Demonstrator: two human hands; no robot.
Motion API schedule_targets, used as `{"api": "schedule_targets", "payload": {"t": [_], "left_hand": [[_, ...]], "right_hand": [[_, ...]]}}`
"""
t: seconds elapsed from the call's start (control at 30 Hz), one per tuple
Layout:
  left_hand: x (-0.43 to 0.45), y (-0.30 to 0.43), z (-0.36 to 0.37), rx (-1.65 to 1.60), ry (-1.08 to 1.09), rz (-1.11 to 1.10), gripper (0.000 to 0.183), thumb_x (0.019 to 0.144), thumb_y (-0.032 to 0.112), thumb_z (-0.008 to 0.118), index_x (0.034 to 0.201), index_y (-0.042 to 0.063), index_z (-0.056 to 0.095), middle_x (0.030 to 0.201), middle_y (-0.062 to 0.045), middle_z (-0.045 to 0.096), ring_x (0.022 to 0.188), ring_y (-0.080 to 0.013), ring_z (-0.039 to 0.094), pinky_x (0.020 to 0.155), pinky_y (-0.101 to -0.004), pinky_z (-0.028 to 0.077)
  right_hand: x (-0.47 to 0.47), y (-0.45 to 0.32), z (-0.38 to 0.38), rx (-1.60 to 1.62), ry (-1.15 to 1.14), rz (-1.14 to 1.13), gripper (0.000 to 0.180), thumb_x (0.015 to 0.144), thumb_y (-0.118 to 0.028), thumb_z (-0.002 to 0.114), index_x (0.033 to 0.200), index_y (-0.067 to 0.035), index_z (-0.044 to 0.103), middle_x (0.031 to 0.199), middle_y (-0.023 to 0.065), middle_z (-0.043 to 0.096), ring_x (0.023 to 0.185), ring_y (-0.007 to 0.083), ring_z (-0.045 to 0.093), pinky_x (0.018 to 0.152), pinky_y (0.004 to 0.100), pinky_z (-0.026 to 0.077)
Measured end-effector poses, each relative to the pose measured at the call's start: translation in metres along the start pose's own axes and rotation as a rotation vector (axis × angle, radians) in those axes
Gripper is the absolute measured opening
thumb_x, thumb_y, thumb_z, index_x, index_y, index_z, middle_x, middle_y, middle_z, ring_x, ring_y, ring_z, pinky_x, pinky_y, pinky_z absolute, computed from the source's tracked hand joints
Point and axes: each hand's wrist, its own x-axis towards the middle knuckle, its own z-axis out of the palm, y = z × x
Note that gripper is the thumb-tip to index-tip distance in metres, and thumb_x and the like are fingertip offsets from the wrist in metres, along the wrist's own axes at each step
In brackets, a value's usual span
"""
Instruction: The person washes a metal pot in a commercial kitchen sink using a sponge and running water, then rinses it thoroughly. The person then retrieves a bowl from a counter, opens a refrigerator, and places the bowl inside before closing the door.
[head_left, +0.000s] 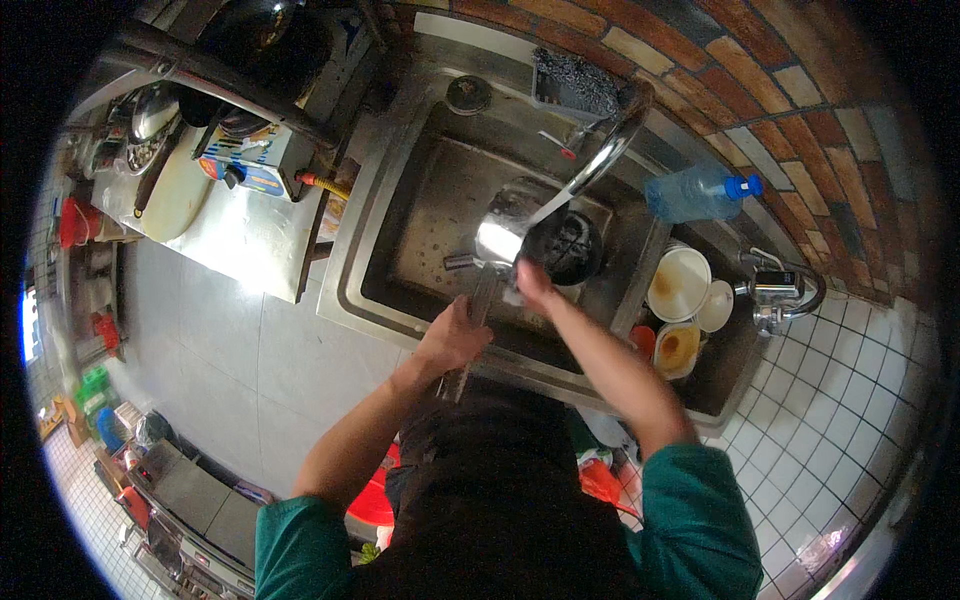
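Note:
Over the stainless steel sink (442, 225), my left hand (456, 334) grips the long handle (484, 300) of a shiny metal pot or ladle (501, 232). My right hand (534, 286), slightly blurred, is at the near right side of that vessel; something small and pale shows beneath its fingers, too unclear to name. The curved faucet (600, 161) reaches from the back right to just above the vessel. A dark round pan or bowl (574, 247) with wet, foamy-looking contents rests in the sink, right of the vessel.
Stained white bowls (677, 281) stand in the right basin, near a second faucet (772, 300). A blue-capped plastic bottle (694, 196) lies on the ledge. A grey tray (574, 86) of steel wool sits at the back. Leftward is a metal table (240, 247) with a cutting board (180, 191).

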Motion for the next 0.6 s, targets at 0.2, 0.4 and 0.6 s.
{"api": "schedule_targets", "payload": {"t": [0.2, 0.4, 0.6], "left_hand": [[0.02, 0.034, -0.019, 0.675, 0.073, -0.197, 0.04, 0.079, 0.018, 0.061, 0.113, 0.002, 0.046, 0.093, -0.025, 0.065, 0.085, -0.0411, 0.064, 0.073, -0.0505, 0.051], [0.061, 0.012, -0.047, 0.907, 0.269, 0.228, 0.052, 0.078, 0.013, 0.061, 0.126, 0.006, 0.044, 0.103, -0.02, 0.064, 0.089, -0.0368, 0.065, 0.073, -0.0461, 0.054], [0.126, 0.072, 0.013, 0.819, 0.193, 0.061, 0.027, 0.087, 0.016, 0.055, 0.111, 0.003, 0.054, 0.107, -0.017, 0.063, 0.099, -0.0308, 0.064, 0.079, -0.0438, 0.053]], "right_hand": [[-0.033, -0.159, 0.016, 1.268, 0.213, 0.27, 0.054, 0.093, -0.058, 0.046, 0.102, -0.008, 0.064, 0.091, 0.0047, 0.066, 0.08, 0.0225, 0.064, 0.07, 0.0357, 0.053], [-0.03, -0.106, -0.03, 0.758, 0.1, 0.032, 0.031, 0.084, -0.02, 0.071, 0.109, -0.002, 0.065, 0.103, 0.0056, 0.067, 0.087, 0.0203, 0.065, 0.075, 0.0337, 0.052], [-0.059, -0.087, -0.035, 0.907, 0.22, 0.172, 0.033, 0.091, -0.026, 0.061, 0.118, -0.006, 0.058, 0.107, 0.0073, 0.065, 0.096, 0.0237, 0.063, 0.081, 0.0423, 0.051]]}}
